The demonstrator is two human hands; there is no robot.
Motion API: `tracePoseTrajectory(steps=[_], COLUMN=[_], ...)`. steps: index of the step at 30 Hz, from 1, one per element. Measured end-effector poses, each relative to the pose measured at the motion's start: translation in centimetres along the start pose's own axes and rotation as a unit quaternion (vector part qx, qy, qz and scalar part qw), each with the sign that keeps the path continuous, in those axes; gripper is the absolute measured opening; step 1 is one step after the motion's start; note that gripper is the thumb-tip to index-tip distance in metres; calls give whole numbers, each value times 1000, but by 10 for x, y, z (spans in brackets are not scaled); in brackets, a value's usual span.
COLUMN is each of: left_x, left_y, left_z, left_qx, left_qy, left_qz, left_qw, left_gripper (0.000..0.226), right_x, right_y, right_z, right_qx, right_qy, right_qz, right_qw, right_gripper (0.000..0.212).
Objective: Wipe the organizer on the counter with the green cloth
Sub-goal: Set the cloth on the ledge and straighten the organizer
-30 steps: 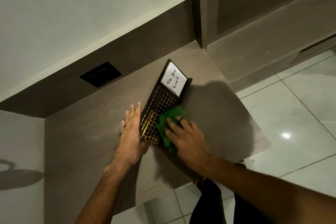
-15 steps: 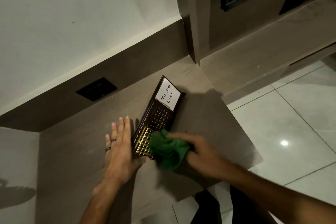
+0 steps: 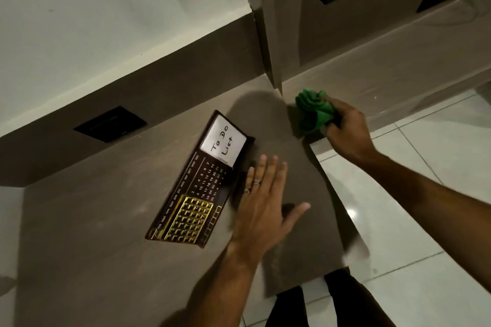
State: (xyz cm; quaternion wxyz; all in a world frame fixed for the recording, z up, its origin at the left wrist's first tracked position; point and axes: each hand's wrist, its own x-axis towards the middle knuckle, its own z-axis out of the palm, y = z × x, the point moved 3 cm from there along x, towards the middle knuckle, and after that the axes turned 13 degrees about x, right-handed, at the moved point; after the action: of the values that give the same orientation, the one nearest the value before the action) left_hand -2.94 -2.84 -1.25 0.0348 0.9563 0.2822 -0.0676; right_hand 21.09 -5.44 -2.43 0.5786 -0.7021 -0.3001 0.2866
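The organizer (image 3: 198,188) lies flat on the brown counter (image 3: 79,233). It is a dark brown board with a white "To Do List" card, a printed calendar and a gold grid. My left hand (image 3: 265,207) is spread open with fingers apart, just right of the organizer, its little-finger edge close to the board's right side. My right hand (image 3: 345,127) is off past the counter's right edge, gripping the bunched green cloth (image 3: 313,111). The cloth is apart from the organizer.
A black wall socket (image 3: 110,123) sits in the brown backsplash. A lower brown ledge (image 3: 398,66) runs to the right behind a vertical panel. White floor tiles (image 3: 425,220) lie beyond the counter's right edge. My dark trousers (image 3: 332,302) show below.
My right hand lifted the cloth off the organizer and carried it up and to the right. My left hand crossed from the organizer's left side to its right side.
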Motion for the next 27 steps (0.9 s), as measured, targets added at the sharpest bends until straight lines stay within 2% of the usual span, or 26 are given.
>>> tracePoseTrajectory(steps=[3, 6, 10, 14, 15, 17, 20, 23, 25, 27], left_x=[8, 11, 10, 11, 10, 7, -3, -24, -39, -53], left_y=[10, 12, 15, 13, 13, 10, -5, -34, -55, -72], left_z=[30, 47, 52, 50, 47, 41, 23, 3, -7, -14], left_qx=[9, 38, 51, 55, 49, 24, 22, 119, 149, 160], left_qy=[-29, -42, -27, -12, -15, 2, 93, 135, 131, 118], left_qz=[-2, -9, -16, -17, -16, -22, -66, -135, -184, -219], left_qw=[1000, 998, 998, 998, 999, 999, 993, 974, 963, 955], left_gripper=[95, 96, 96, 91, 88, 79, 69, 80, 90, 101], right_x=[23, 36, 33, 43, 46, 51, 46, 25, 11, 1], right_y=[18, 36, 66, 69, 62, 41, -4, -27, -27, -23], right_z=[-6, -6, 2, 12, 16, 22, 41, 75, 101, 121], right_qx=[-140, -306, -410, -462, -463, -415, -322, -263, -242, -241], right_qy=[-24, -79, -164, -200, -205, -186, -156, -233, -302, -326], right_qz=[-22, -61, -64, -73, -71, -86, -165, -188, -168, -150], right_qw=[990, 947, 895, 861, 860, 886, 919, 917, 907, 902], right_gripper=[65, 71, 83, 96, 100, 99, 85, 85, 90, 95])
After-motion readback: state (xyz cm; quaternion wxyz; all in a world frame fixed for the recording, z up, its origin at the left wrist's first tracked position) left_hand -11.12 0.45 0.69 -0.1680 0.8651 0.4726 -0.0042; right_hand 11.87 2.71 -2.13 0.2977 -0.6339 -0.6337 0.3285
